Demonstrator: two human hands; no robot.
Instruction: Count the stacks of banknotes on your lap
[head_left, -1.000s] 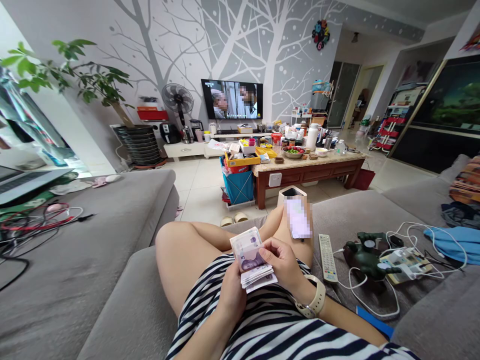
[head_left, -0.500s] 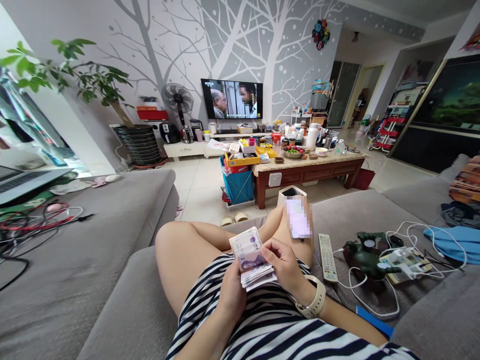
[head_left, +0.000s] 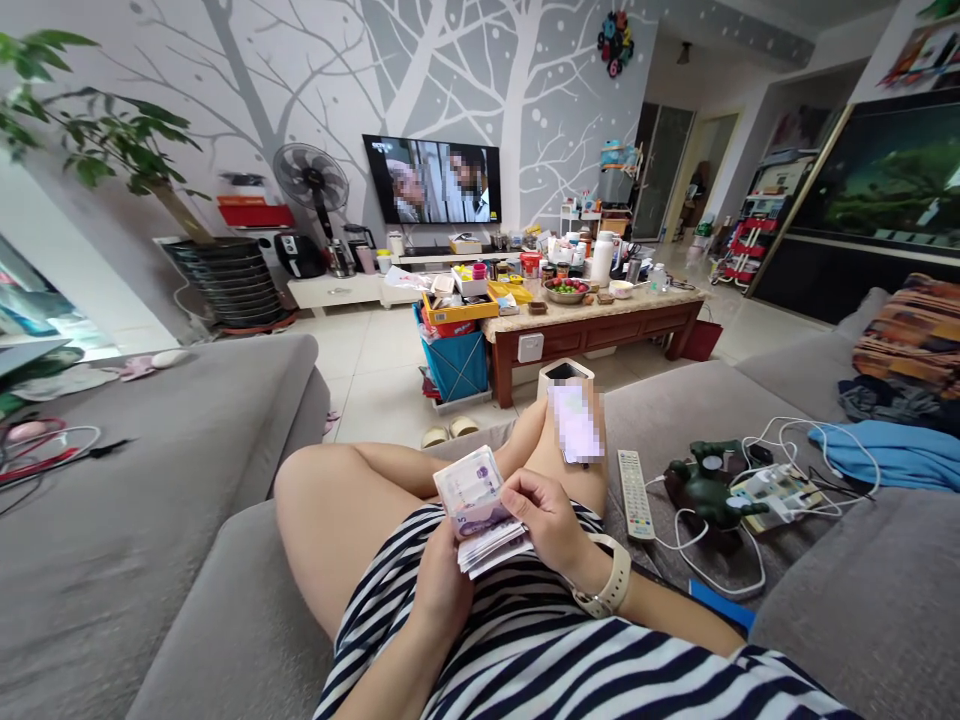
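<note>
You've got a thick wad of banknotes [head_left: 476, 510] held up over your lap, with your left hand [head_left: 442, 590] gripping it from below and its fingers [head_left: 450, 545] curled around the stack. Your right hand [head_left: 544, 515] is closed on the wad's right edge too, fingers [head_left: 521, 487] pressed against the notes, with a cream watch [head_left: 609, 585] on that wrist. Just to your right on the grey sofa [head_left: 675, 405] there's a white TV remote [head_left: 635, 495] and a green figure toy [head_left: 705, 485] tangled in white cables [head_left: 720, 565], while a blurred-out phone [head_left: 575, 425] sits against your raised shin.
</note>
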